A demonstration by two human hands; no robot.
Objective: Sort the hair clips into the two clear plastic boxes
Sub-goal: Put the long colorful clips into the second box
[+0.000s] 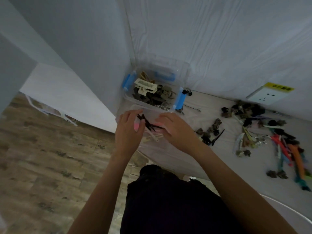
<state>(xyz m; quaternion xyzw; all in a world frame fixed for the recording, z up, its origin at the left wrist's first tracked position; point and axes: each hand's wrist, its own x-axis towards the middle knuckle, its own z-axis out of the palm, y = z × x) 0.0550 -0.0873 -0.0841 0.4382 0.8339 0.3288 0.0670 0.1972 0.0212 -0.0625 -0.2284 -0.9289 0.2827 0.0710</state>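
Over the near clear box (pixel 135 108), both hands (pixel 129 128) (pixel 175 130) apparently pinch partly hidden dark clips (pixel 149 124).

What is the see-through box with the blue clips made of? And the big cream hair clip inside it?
The box looks like clear, glossy hard plastic: you can see the clips through its walls, and its blue latches look like solid plastic. The cream claw clip also seems to be plastic, smooth and matte, with moulded teeth. Blur leaves the finish uncertain.
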